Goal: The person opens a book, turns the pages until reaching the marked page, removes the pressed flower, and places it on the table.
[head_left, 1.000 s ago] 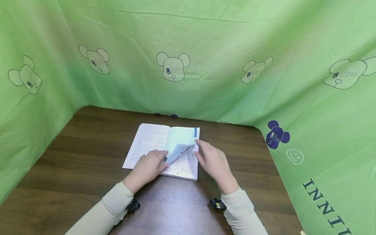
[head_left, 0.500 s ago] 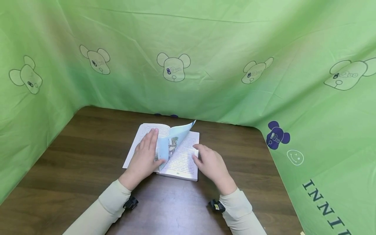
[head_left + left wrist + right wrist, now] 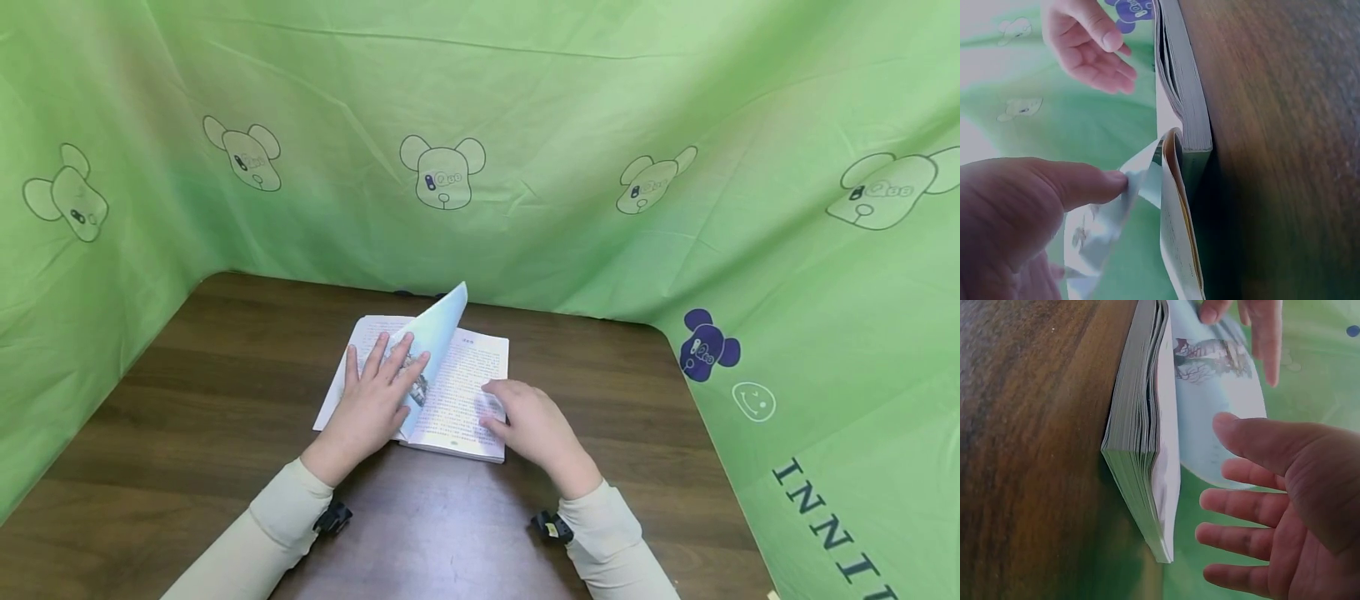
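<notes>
An open book (image 3: 461, 400) lies on the brown table, printed text on its pages. One light-blue illustrated page (image 3: 438, 329) stands raised and slanted over the left half. Against that page my left hand (image 3: 367, 404) presses with spread, straight fingers; in the left wrist view its thumb (image 3: 1094, 184) touches the page. My right hand (image 3: 536, 425) hovers by the right page's outer edge, fingers relaxed and holding nothing. In the right wrist view, the right hand (image 3: 1285, 506) is apart from the thick block of pages (image 3: 1138, 394).
A dark wooden table (image 3: 225, 400) bears the book. Green fabric (image 3: 540, 242) with bear prints hangs behind and at both sides. Each wrist carries a small black camera, such as the right one (image 3: 551, 527).
The light-blue page has swung from the right side up and leftward. My left hand has shifted from the lower inner edge onto that page, fingers spreading. My right hand has moved slightly down and left.
</notes>
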Demonstrator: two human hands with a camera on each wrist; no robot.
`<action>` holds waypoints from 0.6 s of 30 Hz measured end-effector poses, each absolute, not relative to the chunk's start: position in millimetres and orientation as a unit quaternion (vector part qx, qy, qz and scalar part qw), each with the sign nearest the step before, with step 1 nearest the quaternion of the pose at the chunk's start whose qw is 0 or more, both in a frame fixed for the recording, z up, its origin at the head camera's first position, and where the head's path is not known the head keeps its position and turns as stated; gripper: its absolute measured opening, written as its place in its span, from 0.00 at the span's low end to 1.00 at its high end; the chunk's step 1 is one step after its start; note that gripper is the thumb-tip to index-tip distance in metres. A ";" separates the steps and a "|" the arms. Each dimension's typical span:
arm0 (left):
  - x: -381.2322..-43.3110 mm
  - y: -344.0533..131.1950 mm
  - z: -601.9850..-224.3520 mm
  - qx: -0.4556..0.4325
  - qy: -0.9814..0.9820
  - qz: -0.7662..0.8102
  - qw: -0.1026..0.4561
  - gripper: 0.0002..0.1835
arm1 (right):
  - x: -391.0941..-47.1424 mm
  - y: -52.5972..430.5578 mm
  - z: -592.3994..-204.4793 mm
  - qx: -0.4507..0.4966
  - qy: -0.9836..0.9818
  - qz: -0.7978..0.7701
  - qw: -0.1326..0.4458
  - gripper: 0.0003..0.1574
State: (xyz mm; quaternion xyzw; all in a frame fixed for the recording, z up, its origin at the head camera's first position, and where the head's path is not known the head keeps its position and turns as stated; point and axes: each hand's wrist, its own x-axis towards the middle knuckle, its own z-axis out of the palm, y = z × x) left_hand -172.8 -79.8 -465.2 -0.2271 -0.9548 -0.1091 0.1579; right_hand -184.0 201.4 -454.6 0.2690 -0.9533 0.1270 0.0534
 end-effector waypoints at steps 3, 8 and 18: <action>-172.4 -80.3 -467.0 -0.232 -0.957 -0.105 0.140 0.40 | -183.9 200.9 -455.4 0.274 -0.951 0.132 0.049 0.28; -170.9 -77.4 -468.9 -0.248 -0.956 -0.106 0.112 0.33 | -184.4 201.0 -457.7 0.283 -0.948 0.138 0.037 0.30; -167.9 -75.6 -473.3 -0.261 -0.959 -0.107 0.028 0.34 | -183.8 200.3 -461.9 0.310 -0.945 0.106 -0.013 0.39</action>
